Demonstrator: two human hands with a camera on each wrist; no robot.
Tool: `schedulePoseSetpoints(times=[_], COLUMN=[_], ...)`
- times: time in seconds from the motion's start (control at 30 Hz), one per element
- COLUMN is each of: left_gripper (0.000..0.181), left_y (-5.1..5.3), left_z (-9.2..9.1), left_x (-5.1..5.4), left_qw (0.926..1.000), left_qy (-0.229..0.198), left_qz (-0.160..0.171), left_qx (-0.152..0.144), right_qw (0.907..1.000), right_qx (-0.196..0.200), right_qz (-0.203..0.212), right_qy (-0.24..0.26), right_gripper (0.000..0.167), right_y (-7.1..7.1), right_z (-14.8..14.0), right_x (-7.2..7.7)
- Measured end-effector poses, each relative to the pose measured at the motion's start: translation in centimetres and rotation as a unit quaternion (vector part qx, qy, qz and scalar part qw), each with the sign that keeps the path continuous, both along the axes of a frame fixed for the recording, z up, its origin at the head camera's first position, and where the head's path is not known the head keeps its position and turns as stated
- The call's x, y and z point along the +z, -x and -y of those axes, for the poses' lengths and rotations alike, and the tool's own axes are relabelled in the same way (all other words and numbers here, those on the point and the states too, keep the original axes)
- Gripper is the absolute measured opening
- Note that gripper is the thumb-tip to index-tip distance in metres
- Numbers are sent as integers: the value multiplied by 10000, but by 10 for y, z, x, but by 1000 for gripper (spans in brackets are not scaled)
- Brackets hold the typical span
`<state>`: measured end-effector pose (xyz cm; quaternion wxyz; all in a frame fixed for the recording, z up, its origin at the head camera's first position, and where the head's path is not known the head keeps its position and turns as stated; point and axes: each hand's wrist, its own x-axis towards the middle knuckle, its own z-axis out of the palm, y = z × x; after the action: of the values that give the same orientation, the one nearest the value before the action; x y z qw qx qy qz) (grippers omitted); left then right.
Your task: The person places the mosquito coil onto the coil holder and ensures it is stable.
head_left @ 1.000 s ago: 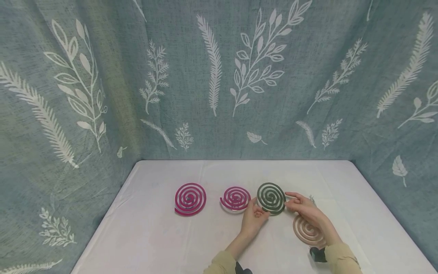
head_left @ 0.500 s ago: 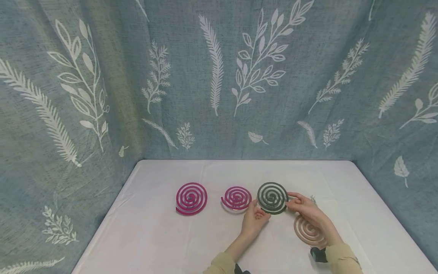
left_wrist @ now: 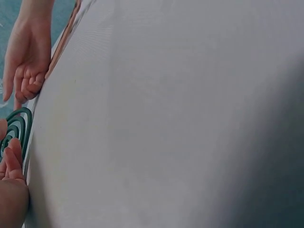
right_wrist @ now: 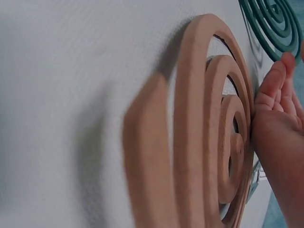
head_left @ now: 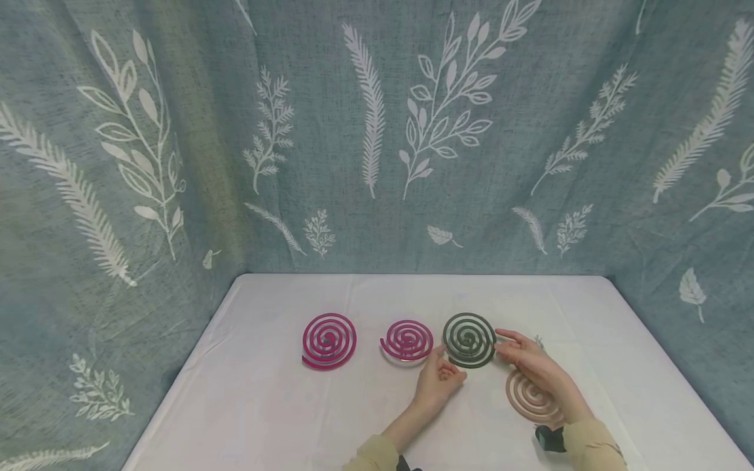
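Note:
A dark green mosquito coil stands right of the centre of the white table. My left hand is at its lower left edge, fingers relaxed, the thumb just apart from it. At the right edge my right hand has its fingertips at the outer ring, fingers loosely extended. The right wrist view shows a fingertip close against the green coil; whether it touches, I cannot tell. A brown mosquito coil lies partly hidden beneath my right wrist. Up close, this brown coil casts a shadow on the cloth.
A pink mosquito coil sits left of the green one, with a pale rim showing below. Farther left is another pink mosquito coil. A patterned blue-green curtain surrounds the back and sides of the white table.
The green coil shifted slightly right and then stayed still. My left thumb has drawn a little away from its lower edge. My right hand has shifted slightly right.

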<state>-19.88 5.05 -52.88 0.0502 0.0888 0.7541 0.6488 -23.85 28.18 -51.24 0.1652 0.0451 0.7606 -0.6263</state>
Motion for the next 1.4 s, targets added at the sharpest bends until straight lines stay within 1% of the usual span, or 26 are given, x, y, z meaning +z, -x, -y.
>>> schedulePoseSetpoints(times=[0.13, 0.17, 0.3, 0.37, 0.4, 0.57, 0.63, 0.87, 0.93, 1.0, 1.13, 1.23, 1.3, 1.33, 1.4], left_gripper=[65, 63, 49, 45, 43, 39, 38, 37, 37, 36, 35, 34, 34, 34, 35], left_y=[1, -1, -1, -1, 1, 1, 1, 3, 3, 2, 1, 0, -2, -3, -5], left_z=[2, 3, 4, 5, 5, 7, 8, 9, 10, 10, 8, 5, 3, 2, 0], left_x=[-1, 5, 7, 9, 5, 12, 15, 21, 23, 25, 30, 34, 37, 39, 42], left_qw=[9999, 9998, 9994, 9989, 9987, 9951, 9930, 9858, 9827, 9789, 9706, 9641, 9579, 9540, 9430], left_qy=[-63, -84, -53, 57, 137, 634, 767, 1082, 1171, 1253, 1358, 1491, 1675, 1803, 2140], left_qz=[31, 48, 110, 129, 112, 42, 105, 262, 312, 294, 150, -114, -357, -507, -829], left_qx=[-130, -162, -332, -438, -484, -758, -889, -1254, -1399, -1590, -1979, -2196, -2303, -2341, -2410], right_qw=[10000, 10000, 9999, 9998, 9998, 9998, 9998, 9963, 9940, 9913, 9832, 9793, 9782, 9779, 9767], right_qx=[-34, -55, -138, -153, -175, -165, -97, 239, 303, 384, 671, 930, 1107, 1181, 1365], right_qz=[-15, -15, 16, 15, 16, -63, -135, -393, -453, -493, -604, -644, -610, -539, -432], right_qy=[40, 56, 78, 94, 82, 38, -63, -731, -946, -1160, -1586, -1680, -1645, -1636, -1600], right_gripper=[69, 69, 70, 70, 70, 70, 69, 66, 64, 63, 61, 61, 61, 62, 62], right_y=[0, 0, -1, -3, -3, -8, -11, -23, -28, -33, -42, -47, -48, -49, -50], right_z=[1, 2, 4, 5, 5, 5, 3, -3, -5, -7, -16, -27, -35, -40, -48], right_x=[0, 0, 3, 5, 5, 8, 10, 18, 23, 27, 37, 43, 45, 47, 49])
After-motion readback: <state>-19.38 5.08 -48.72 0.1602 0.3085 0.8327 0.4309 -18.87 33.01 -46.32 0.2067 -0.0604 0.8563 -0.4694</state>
